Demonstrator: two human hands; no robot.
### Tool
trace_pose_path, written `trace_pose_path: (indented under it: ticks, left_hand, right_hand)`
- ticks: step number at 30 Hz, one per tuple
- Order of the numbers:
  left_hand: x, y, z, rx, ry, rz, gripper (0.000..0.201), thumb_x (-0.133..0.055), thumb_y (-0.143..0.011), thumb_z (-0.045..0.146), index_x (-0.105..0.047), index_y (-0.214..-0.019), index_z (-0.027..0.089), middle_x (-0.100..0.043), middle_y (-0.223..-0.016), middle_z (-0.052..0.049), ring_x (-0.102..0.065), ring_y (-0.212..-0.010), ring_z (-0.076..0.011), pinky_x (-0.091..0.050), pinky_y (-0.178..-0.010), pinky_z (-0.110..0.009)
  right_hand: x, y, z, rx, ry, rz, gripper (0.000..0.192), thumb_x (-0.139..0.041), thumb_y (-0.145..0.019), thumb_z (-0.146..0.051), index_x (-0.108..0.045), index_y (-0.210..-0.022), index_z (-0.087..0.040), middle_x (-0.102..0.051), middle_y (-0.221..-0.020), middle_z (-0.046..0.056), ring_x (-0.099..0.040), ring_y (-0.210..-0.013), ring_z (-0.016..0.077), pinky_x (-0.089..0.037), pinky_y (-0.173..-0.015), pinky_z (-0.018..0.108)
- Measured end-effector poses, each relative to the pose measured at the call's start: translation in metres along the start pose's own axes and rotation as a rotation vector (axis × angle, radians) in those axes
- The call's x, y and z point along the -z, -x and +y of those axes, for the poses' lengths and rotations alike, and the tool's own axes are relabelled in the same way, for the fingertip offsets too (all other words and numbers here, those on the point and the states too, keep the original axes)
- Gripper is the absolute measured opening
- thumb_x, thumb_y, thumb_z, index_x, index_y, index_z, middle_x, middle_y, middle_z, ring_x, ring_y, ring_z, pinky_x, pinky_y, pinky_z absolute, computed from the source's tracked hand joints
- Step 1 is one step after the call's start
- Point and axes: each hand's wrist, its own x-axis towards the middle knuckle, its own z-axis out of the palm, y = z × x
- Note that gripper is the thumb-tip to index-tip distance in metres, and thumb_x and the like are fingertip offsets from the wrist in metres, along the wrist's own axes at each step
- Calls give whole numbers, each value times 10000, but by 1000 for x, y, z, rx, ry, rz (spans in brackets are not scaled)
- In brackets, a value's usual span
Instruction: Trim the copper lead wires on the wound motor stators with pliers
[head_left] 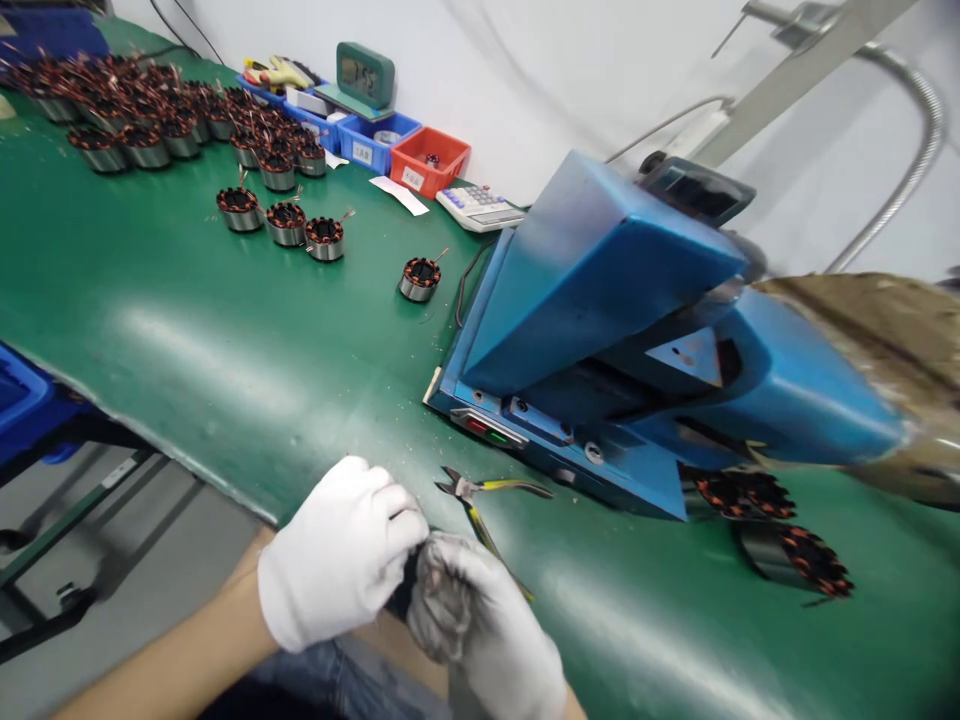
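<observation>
Green bench (pixel 225 330) against a white wall. Four wound stators stand apart, nearest one (pixel 419 279); many more massed far left. One blue machine (pixel 600 300), one pair of cutters (pixel 487 500). Gloved left hand (pixel 341 550) and right hand (pixel 480 625) close together on a dark part (pixel 405 590) at the bench edge, mostly hidden.

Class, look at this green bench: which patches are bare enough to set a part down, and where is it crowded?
Free: the wide green stretch of the bench between the single stator, the blue machine and the gloved hands. Crowded: the far left corner packed with stators, the bins by the wall, and around the pliers.
</observation>
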Motion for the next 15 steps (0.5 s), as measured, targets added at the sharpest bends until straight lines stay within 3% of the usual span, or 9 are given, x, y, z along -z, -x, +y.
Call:
trace_pose_path:
  ticks: [2, 3, 5, 7, 8, 9, 10, 13, 15]
  left_hand:
    - [-1, 1, -1, -4, 23, 3, 107, -451, -863, 161, -545, -826, 197, -609, -875, -20, -499, -773, -199, -311, -679, -374]
    - [-2, 1, -1, -5, 34, 6, 117, -444, -872, 163, -548, -833, 200, -607, -876, -18, -496, -772, -195, -311, -683, -372]
    - [-4, 2, -2, -11, 38, 34, 129, -435, -879, 165, -551, -837, 199, -604, -871, -20, -489, -770, -193, -314, -686, -369]
    - [-4, 3, -1, -21, 24, 68, 136, -429, -881, 167, -553, -831, 194, -601, -864, -27, -486, -772, -195, -317, -687, -368]
    - [-4, 3, -1, -23, 12, 76, 139, -428, -881, 171, -550, -820, 193, -601, -862, -29, -484, -768, -196, -318, -683, -369]
    - [-3, 3, -1, -24, 3, 77, 138, -429, -880, 175, -547, -810, 192, -601, -859, -28, -484, -762, -196, -317, -676, -369]
    - [-3, 3, -1, -20, -4, 67, 134, -433, -880, 179, -545, -807, 194, -603, -863, -27, -486, -761, -197, -316, -671, -370]
    - [-1, 2, -1, -12, -1, 24, 123, -441, -882, 187, -544, -815, 194, -610, -877, -24, -499, -771, -201, -324, -670, -374]
    - [-1, 2, -1, -3, 12, 5, 116, -445, -880, 185, -546, -823, 193, -613, -890, -24, -509, -783, -203, -335, -679, -376]
  right_hand:
    - [10, -1, -8, -57, 155, -67, 305, -583, -781, -400, -538, -550, -206, -519, -424, -30, -472, -377, 131, -386, -411, 249]
    - [16, -2, -11, 19, 331, -45, 234, -620, -761, -348, -580, -589, -194, -591, -494, -4, -527, -443, 146, -413, -455, 256]
    - [26, -4, -17, 413, 769, 83, 75, -633, -768, -242, -661, -749, -175, -695, -671, 51, -600, -581, 182, -461, -563, 291]
    - [29, -6, -20, 860, 1080, 156, 147, -540, -836, -159, -674, -895, -170, -727, -775, 91, -628, -658, 206, -477, -650, 333]
    - [28, -6, -20, 976, 1119, 164, 186, -495, -853, -132, -673, -891, -174, -725, -763, 93, -624, -650, 204, -472, -656, 336]
    - [24, -7, -19, 965, 1079, 168, 203, -476, -859, -127, -668, -825, -184, -707, -703, 77, -605, -610, 191, -461, -627, 320]
    - [18, -7, -17, 830, 952, 163, 217, -479, -863, -150, -644, -731, -195, -668, -625, 50, -572, -558, 171, -443, -580, 297]
    - [2, -4, -9, 143, 152, 65, 347, -537, -830, -360, -466, -519, -223, -430, -416, -46, -378, -375, 110, -327, -405, 245]
    - [1, 0, -3, -161, -361, 14, 372, -591, -755, -445, -418, -502, -234, -302, -384, -93, -242, -322, 78, -260, -347, 229]
